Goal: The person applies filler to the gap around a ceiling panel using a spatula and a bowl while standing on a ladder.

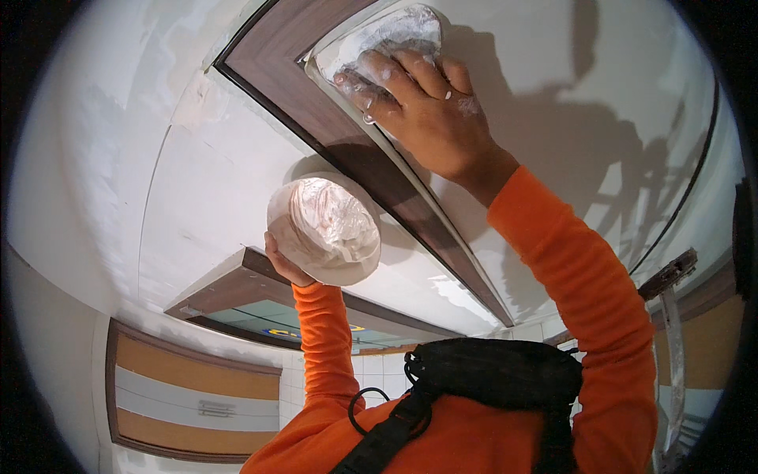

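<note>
Keep the pad flat behind the right hand, splayed fingers clasping it; steady the bowl gripped in the left hand.

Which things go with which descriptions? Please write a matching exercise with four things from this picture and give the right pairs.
1. left hand
2. right hand
3. bowl
4. sleeves

A. contains white paste
B. apart from the bowl, fingers smeared white
C. bright orange
D. gripping the bowl's edge

Pairs: 1-D, 2-B, 3-A, 4-C
</note>
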### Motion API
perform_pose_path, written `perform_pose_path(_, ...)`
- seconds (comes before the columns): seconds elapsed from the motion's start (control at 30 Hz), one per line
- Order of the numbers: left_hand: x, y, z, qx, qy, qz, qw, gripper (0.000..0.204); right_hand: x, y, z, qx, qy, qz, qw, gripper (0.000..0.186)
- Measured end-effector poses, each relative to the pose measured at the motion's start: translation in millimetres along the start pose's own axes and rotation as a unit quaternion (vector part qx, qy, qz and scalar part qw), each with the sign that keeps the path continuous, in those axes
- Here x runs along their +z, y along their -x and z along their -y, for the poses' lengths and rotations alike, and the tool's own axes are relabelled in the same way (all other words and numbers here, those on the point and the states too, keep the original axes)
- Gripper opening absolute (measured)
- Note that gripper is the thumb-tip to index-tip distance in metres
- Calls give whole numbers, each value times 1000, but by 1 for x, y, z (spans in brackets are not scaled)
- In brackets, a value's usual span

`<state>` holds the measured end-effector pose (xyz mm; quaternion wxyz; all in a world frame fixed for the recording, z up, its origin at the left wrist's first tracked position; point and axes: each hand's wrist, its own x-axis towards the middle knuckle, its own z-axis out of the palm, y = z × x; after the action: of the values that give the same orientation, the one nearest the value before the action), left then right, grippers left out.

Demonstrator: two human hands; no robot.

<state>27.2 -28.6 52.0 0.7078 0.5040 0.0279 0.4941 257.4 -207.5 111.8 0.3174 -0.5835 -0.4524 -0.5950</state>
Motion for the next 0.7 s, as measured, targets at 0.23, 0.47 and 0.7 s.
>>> perform_pose_path(0.23,-6,-3,-1,-3,9,20,1000,76,14,1,-6,14,-11,36,999,37)
perform_pose_path(0.47,-8,-3,0,15,5,-33,999,74,-12,-5,14,56,10,114,992,35)
perform_pose_path(0.7,-1,-3,-3,22,22,-19,999,71,-54,-12,13,80,-7,103,991,37)
